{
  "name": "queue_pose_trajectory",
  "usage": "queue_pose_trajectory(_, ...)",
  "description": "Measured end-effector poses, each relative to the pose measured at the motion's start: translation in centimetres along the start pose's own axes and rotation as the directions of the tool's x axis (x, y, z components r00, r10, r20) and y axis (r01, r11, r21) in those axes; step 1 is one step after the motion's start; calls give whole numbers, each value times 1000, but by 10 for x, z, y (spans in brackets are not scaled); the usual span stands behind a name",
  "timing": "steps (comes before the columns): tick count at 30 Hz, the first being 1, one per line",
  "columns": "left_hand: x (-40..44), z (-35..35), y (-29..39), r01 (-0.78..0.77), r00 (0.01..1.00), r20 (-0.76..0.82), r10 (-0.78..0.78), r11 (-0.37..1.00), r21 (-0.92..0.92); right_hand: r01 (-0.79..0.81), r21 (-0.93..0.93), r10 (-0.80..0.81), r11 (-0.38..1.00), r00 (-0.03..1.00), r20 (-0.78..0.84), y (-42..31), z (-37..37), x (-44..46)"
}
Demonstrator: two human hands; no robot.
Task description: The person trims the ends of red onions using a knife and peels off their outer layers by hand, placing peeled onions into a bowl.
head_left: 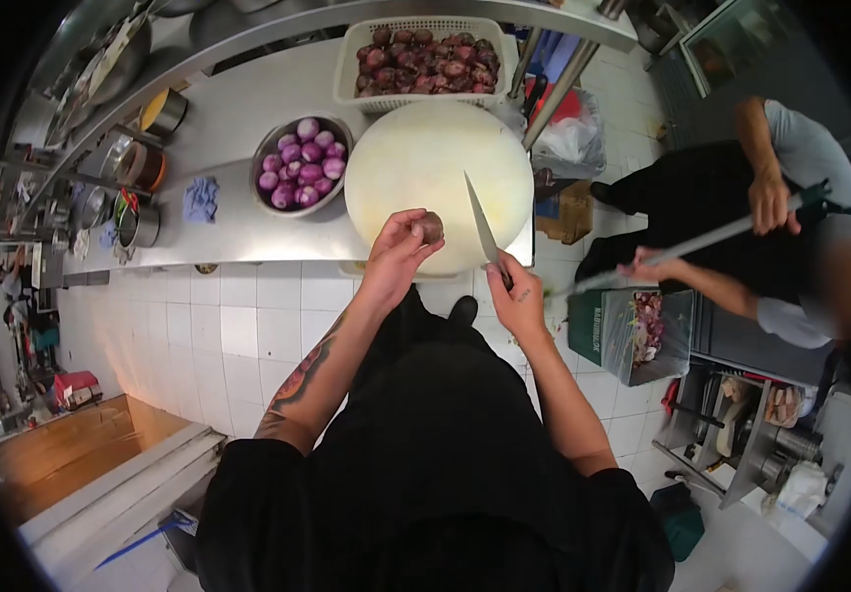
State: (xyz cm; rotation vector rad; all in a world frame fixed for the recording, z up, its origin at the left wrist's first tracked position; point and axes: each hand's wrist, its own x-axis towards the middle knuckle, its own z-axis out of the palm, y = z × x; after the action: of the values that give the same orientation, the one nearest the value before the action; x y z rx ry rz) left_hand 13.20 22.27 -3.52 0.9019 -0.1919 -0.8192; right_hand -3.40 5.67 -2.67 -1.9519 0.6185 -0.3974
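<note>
My left hand [398, 247] grips a brownish-red onion [431, 228] over the near part of a round white cutting board [435, 148]. In my right hand [516, 293] is a kitchen knife [481, 219], its blade pointing up and away across the board's right side. The blade is apart from the onion. Left of the board stands a metal bowl [260, 187] of peeled purple onions [299, 166]. Behind the board, a white plastic basket [347, 69] holds many unpeeled dark red onions [425, 61].
A crumpled blue cloth [200, 200] and metal pots [163, 112] are on the steel counter [218, 109] to the left. At right, another person [771, 197] holds a long pole [682, 252] near a lined bin [647, 335] containing onion scraps. A metal shelf edge [544, 15] runs above the counter.
</note>
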Motion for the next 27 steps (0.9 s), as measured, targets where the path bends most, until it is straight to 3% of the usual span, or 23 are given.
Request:
queue_pose_trajectory(2, -26, 7, -7, 14, 1000, -20, -15, 1000, -19, 73, -30, -73, 997, 997, -1, 4, -10, -22)
queue_pose_trajectory(6, -62, 28, -24, 76, 996, 36, -78, 996, 52, 52, -88, -48, 995, 998, 46, -11, -46, -84)
queue_pose_trajectory(8, -76, 27, -50, 171, 984, 49, -171, 985, 4, 25, -88, -30, 996, 998, -48, -3, -53, -121)
queue_pose_trajectory(10, -94, 35, -71, 242, 965, 86, -246, 969, 52, -81, -117, 74, 990, 995, -68, 6, -57, -162)
queue_pose_trajectory(11, -101, 31, -87, 277, 957, 89, -275, 961, -8, -216, -171, 202, 961, 975, -92, 17, -54, -185)
queue_pose_trajectory(12, -109, 26, -103, 306, 950, 82, -300, 949, -74, -249, -171, 229, 953, 964, -132, 29, -51, -211)
queue_pose_trajectory(13, -116, 15, -120, 344, 928, 195, -319, 932, -115, -275, -115, 252, 955, 951, -181, 41, -47, -238)
queue_pose_trajectory(14, -131, 17, -123, 360, 921, 206, -331, 925, -122, -291, -61, 272, 955, 938, -214, 52, -45, -264)
queue_pose_trajectory(16, -163, 22, -128, 572, 815, 96, -571, 768, -287, -321, 9, 315, 947, 925, -212, 56, -60, -302)
queue_pose_trajectory(18, -185, 19, -150, 585, 801, 67, -595, 755, -295, -467, -78, 445, 881, 873, -198, 62, -79, -334)
queue_pose_trajectory(20, -212, 26, -172, 503, 854, -6, -520, 830, -241, -499, -121, 478, 858, 862, -167, 96, -91, -357)
queue_pose_trajectory(22, -227, 60, -178, 471, 876, -17, -482, 862, -190, -512, -201, 470, 835, 854, -222, 103, -110, -360)
queue_pose_trajectory(24, -228, 97, -190, 430, 900, 57, -432, 902, 39, -453, -154, 400, 878, 872, -282, 93, -131, -352)
queue_pose_trajectory(26, -210, 125, -218, 391, 916, 60, -397, 915, 98, -309, -148, 249, 940, 912, -325, 84, -161, -341)
queue_pose_trajectory(27, -198, 138, -239, 339, 928, 84, -363, 916, 214, -179, -230, 93, 957, 935, -341, 91, -175, -336)
